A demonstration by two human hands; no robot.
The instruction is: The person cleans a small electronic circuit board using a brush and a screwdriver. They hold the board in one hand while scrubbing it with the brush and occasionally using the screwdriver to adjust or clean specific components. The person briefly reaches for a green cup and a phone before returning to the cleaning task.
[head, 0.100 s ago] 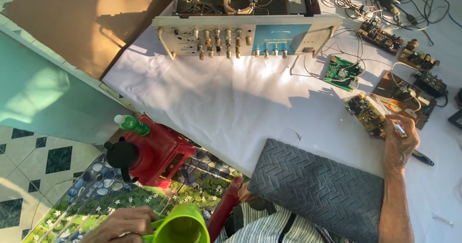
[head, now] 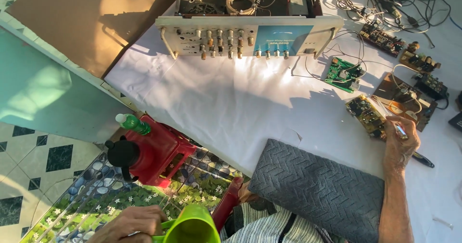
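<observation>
My left hand (head: 132, 224) grips the handle of a bright green plastic mug (head: 190, 228) at the bottom edge, down beside the table over the patterned floor. My right hand (head: 400, 144) rests on the white table cover at the right, fingers closed around a small slim tool with a shiny tip (head: 399, 130). It lies against the near end of a yellow-brown circuit board (head: 365, 113). A grey quilted cloth (head: 317, 187) lies in front of me under my right forearm.
An opened amplifier chassis with a row of knobs (head: 250, 33) stands at the back. A green circuit board (head: 342, 73), several brown boards (head: 404, 96) and tangled wires (head: 390, 2) lie right. A red stool (head: 156, 149) with a green bottle (head: 132, 123) and black jug (head: 122, 155) stands left.
The green mug and my left hand have shifted slightly right and down. My right hand stays put.
</observation>
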